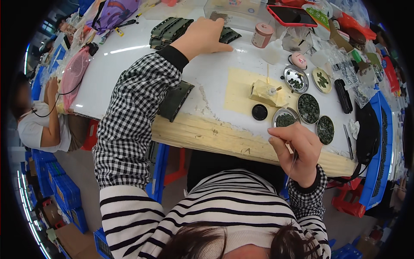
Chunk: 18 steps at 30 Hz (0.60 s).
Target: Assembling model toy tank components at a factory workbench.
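Dark hair and a black-and-white striped top filled the bottom of the view, with checked sleeves running out from it toward the table (129, 73). The right hand (297, 149) hovered at the table's worn wooden front edge, its grip clenched around thin metal tweezers (293, 163) that pointed down past the palm. Just beyond it stood round metal dishes of small dark green parts (308, 108) — several clustered together, one touching the next — beside a black round lid (259, 112) and a yellowish block (266, 93) on a pale yellow mat. The left hand (202, 36) reached far across the white tabletop and lay flat, fingers released, on a dark green segmented strip (170, 29) at the table's far side. Another dark green strip (176, 100) lay near the left forearm, at the edge. Farther back stood a pink jar (262, 35) and a red phone (290, 15). To the left — another person sat at the same table.
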Each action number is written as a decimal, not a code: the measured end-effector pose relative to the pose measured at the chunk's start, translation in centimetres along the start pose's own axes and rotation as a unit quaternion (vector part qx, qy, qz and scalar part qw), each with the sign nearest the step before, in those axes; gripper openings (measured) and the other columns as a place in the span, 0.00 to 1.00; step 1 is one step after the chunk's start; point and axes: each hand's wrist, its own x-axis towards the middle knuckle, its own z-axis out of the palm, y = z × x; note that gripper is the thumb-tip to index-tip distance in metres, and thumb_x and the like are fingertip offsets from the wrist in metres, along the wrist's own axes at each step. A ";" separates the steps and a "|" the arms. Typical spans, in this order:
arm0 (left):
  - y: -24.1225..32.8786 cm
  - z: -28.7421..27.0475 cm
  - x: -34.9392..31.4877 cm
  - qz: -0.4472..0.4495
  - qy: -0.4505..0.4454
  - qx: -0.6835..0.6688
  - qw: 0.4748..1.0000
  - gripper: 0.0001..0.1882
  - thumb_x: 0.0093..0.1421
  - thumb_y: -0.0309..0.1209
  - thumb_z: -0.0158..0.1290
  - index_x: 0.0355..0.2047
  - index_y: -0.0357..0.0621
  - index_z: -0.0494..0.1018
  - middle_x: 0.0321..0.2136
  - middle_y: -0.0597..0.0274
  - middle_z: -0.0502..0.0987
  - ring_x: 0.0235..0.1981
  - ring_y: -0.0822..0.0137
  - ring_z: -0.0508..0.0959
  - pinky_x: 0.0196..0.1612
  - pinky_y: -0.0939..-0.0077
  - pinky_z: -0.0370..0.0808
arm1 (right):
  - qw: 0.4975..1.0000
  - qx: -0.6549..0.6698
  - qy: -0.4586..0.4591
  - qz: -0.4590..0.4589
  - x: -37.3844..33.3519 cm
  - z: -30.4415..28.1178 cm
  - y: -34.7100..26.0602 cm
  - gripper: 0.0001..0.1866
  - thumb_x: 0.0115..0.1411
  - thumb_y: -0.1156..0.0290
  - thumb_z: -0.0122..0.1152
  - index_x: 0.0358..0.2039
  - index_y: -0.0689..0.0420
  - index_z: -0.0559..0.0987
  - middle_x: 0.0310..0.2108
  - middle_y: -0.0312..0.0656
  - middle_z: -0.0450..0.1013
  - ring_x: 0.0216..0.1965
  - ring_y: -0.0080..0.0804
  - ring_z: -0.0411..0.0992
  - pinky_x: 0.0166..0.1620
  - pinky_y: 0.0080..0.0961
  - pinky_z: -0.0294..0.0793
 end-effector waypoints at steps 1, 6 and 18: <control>0.2 0.3 0.8 -0.016 -0.045 0.023 0.999 0.37 0.47 0.52 0.62 0.50 0.40 0.67 0.33 0.47 0.77 0.39 0.52 0.77 0.39 0.60 0.73 | 1.000 -0.001 0.000 -0.003 -0.2 -0.1 0.0 0.10 0.45 0.81 0.67 0.31 0.61 0.79 0.18 0.39 0.70 0.17 0.29 0.68 0.22 0.22 0.64; -0.2 1.3 2.2 -0.047 -0.035 -0.041 0.997 0.36 0.47 0.52 0.60 0.48 0.38 0.65 0.31 0.47 0.77 0.35 0.49 0.78 0.37 0.59 0.75 | 0.999 -0.023 -0.006 0.042 -1.1 -1.1 0.4 0.09 0.46 0.80 0.66 0.30 0.61 0.79 0.17 0.39 0.70 0.17 0.29 0.68 0.22 0.23 0.65; 3.1 -2.9 -4.9 -0.067 -0.109 -0.150 0.980 0.51 0.47 0.53 0.63 0.59 0.27 0.55 0.28 0.42 0.77 0.30 0.51 0.80 0.33 0.66 0.75 | 0.999 0.012 -0.014 0.040 -1.8 -0.2 1.2 0.10 0.45 0.81 0.67 0.31 0.60 0.79 0.18 0.39 0.69 0.17 0.30 0.68 0.22 0.23 0.65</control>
